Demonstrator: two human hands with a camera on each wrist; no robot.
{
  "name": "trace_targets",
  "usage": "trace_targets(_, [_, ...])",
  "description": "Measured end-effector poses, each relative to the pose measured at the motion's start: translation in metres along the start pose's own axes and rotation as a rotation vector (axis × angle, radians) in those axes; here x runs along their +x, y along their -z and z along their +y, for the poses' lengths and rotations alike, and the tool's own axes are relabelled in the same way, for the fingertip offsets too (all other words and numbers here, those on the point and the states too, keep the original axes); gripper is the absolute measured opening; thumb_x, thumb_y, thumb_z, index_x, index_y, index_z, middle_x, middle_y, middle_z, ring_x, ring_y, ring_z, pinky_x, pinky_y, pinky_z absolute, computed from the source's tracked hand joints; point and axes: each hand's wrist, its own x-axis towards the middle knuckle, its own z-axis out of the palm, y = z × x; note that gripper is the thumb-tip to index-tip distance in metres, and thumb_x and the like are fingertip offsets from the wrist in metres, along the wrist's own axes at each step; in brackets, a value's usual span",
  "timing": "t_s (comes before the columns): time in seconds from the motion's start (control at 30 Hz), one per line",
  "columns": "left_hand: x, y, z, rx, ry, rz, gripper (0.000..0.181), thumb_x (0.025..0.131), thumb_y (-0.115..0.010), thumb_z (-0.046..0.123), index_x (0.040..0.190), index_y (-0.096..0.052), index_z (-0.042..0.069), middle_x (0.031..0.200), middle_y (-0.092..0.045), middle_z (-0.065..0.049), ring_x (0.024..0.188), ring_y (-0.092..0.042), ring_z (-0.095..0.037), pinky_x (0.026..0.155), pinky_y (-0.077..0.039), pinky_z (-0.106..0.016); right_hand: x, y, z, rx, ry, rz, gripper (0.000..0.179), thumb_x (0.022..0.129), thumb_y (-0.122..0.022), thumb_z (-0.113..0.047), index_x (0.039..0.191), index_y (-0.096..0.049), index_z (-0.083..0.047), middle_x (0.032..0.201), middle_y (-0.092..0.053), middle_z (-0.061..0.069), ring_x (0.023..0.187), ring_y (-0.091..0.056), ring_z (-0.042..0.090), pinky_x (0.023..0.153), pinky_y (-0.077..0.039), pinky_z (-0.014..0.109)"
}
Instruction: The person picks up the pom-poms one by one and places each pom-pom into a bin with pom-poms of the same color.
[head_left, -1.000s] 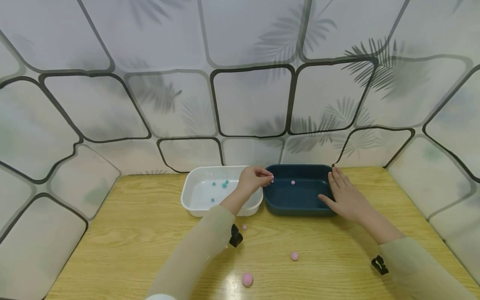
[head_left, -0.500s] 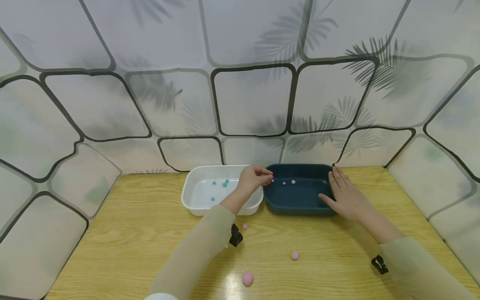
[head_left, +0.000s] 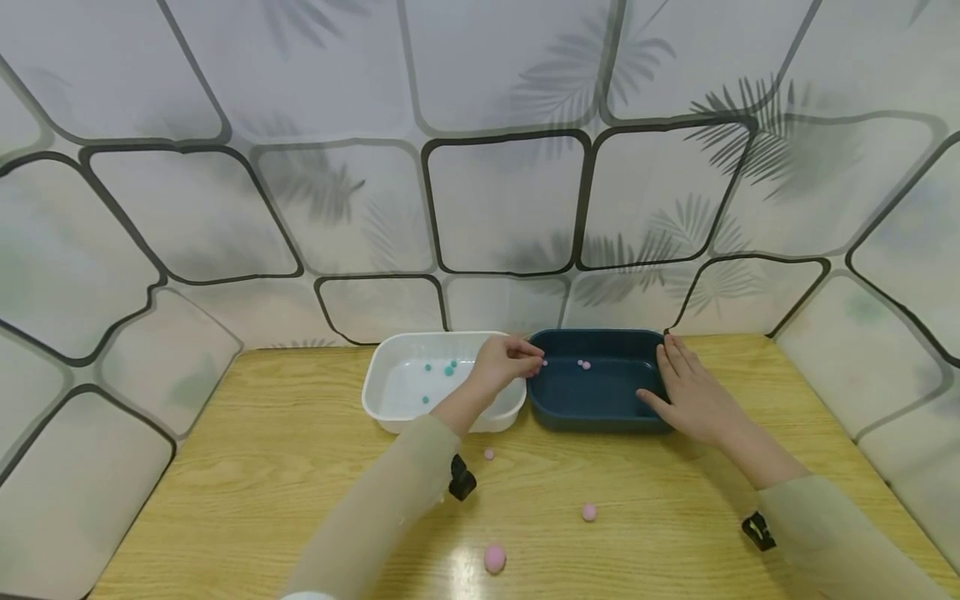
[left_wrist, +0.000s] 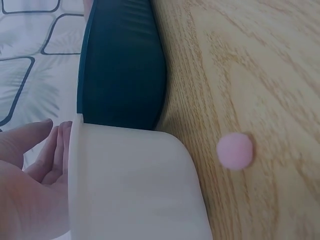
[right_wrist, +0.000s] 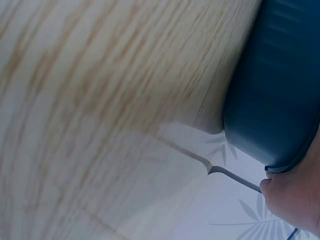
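My left hand (head_left: pixel 498 367) reaches over the white tub (head_left: pixel 390 417), its fingertips at the left rim of the dark blue tub (head_left: pixel 607 423). In the left wrist view, a gap shows between its thumb and fingers, with nothing visible in it. One tiny pink ball (head_left: pixel 545 363) lies just beyond the fingertips inside the blue tub. Two more pink balls (head_left: pixel 587 366) sit side by side near its middle. Fingers straight and spread, my right hand (head_left: pixel 696 396) rests on the blue tub's right end. Several teal balls (head_left: pixel 449 371) lie in the white tub.
Pink balls of different sizes lie on the wooden table (head_left: pixel 262 483): a small one (head_left: pixel 489 454) before the white tub, a medium one (head_left: pixel 589 512) to its right, and a large one (head_left: pixel 494 558) nearest me. A patterned wall covering (head_left: pixel 502 208) stands behind the tubs.
A small pink ball has left my left fingertips and rolled right, up beside the other ball in the blue tub. My left hand has drawn back slightly. The right hand stays put.
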Motion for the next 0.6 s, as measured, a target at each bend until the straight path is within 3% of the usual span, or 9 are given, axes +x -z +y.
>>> trace_targets(0.27, [-0.009, 0.004, -0.001, 0.023, 0.035, -0.043, 0.021, 0.101, -0.07, 0.002, 0.118, -0.076, -0.009, 0.114, -0.079, -0.024, 0.081, -0.073, -0.008, 0.084, -0.066, -0.028, -0.001, 0.0, 0.0, 0.001, -0.002, 0.0, 0.096, 0.108, -0.056, -0.049, 0.159, -0.017, 0.022, 0.17, -0.007, 0.042, 0.161, -0.008, 0.056, 0.129, -0.018, 0.069])
trace_targets(0.6, [-0.024, 0.007, -0.003, 0.014, 0.03, -0.108, 0.019, 0.101, -0.068, 0.0, 0.117, -0.075, -0.009, 0.109, -0.078, -0.027, 0.08, -0.072, -0.006, 0.082, -0.065, -0.026, 0.0, -0.002, 0.002, 0.004, 0.0, 0.001, 0.095, 0.108, -0.056, -0.049, 0.16, -0.017, 0.021, 0.17, -0.006, 0.042, 0.161, -0.008, 0.055, 0.13, -0.018, 0.068])
